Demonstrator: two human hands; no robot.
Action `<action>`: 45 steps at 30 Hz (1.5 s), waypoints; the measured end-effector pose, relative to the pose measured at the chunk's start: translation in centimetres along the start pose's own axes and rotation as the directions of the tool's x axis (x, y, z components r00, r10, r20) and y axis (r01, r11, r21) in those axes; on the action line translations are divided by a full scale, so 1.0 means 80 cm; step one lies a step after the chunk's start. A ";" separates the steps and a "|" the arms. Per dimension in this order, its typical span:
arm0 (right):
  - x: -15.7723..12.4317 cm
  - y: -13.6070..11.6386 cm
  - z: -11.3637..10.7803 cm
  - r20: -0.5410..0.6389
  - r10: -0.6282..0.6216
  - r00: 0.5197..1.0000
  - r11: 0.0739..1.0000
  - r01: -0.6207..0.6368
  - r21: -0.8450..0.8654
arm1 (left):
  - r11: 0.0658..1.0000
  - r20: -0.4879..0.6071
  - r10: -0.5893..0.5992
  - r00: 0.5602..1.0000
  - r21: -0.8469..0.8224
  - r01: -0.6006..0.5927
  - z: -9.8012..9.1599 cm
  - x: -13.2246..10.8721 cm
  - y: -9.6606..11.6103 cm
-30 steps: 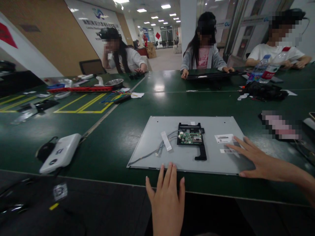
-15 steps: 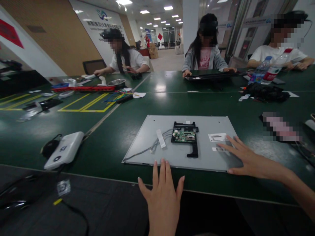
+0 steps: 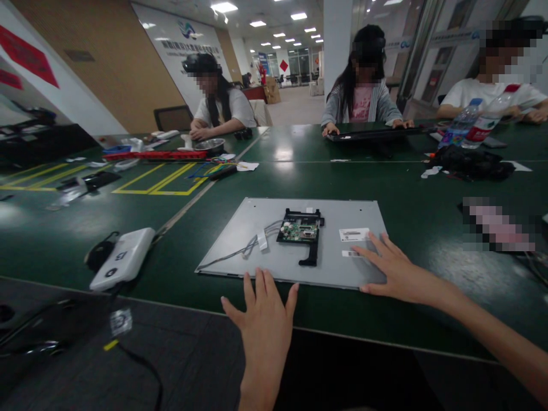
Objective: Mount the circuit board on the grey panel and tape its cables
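A flat grey display panel [image 3: 231, 228] lies on the green table, its metal back facing up. Fixed near its middle is a black bracket [image 3: 311, 254] holding a green circuit board [image 3: 295, 230]. Grey cables [image 3: 226, 260] run from the board to the near left corner, crossed by a strip of white tape [image 3: 262, 240]. Fingers spread, my left hand [image 3: 265, 319] has its fingertips at the panel's near edge. My right hand [image 3: 396, 271] is also spread, fingers over the right edge beside two white labels [image 3: 354, 234]. Neither hand grasps anything.
A white device [image 3: 124, 260] with a black strap stands left. Farther back are a red strip [image 3: 162, 154], a metal bowl [image 3: 210, 146] and wires. At right lie a phone [image 3: 496, 225], a black bag [image 3: 468, 163] and bottles [image 3: 486, 123]. Three people sit opposite, one holding a dark panel [image 3: 381, 135].
The panel has shifted left across the table, and both my hands have moved left with it. The person at far left has drawn both hands together. My view has turned slightly left.
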State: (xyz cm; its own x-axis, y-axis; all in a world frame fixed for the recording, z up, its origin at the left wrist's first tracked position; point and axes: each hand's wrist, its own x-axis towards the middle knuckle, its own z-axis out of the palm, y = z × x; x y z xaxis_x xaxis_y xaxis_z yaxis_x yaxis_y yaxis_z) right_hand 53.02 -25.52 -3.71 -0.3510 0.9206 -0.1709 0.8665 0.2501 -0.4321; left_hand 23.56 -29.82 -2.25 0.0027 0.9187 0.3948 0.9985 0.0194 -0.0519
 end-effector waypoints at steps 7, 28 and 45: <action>0.028 -0.022 0.006 -0.024 -0.039 0.999 0.999 0.039 0.012 | 0.995 -0.020 -0.070 0.997 0.066 0.071 0.018 0.023 -0.006; 0.083 -0.045 -0.017 0.100 -0.247 0.964 0.969 0.245 0.027 | 0.983 0.165 -0.140 0.976 0.138 0.118 0.048 0.097 -0.072; 0.141 -0.096 -0.011 0.033 -0.290 0.956 0.955 0.292 -0.048 | 0.959 0.416 -0.278 0.866 0.165 0.228 0.065 0.167 -0.135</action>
State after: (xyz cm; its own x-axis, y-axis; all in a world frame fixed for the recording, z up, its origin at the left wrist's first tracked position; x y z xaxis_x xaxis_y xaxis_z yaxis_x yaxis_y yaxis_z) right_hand 42.76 -16.80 -1.54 -0.5988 0.7981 -0.0673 0.7426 0.5218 -0.4197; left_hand 12.50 -15.69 -1.16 -0.2978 0.9543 -0.0251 0.9495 0.2934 -0.1114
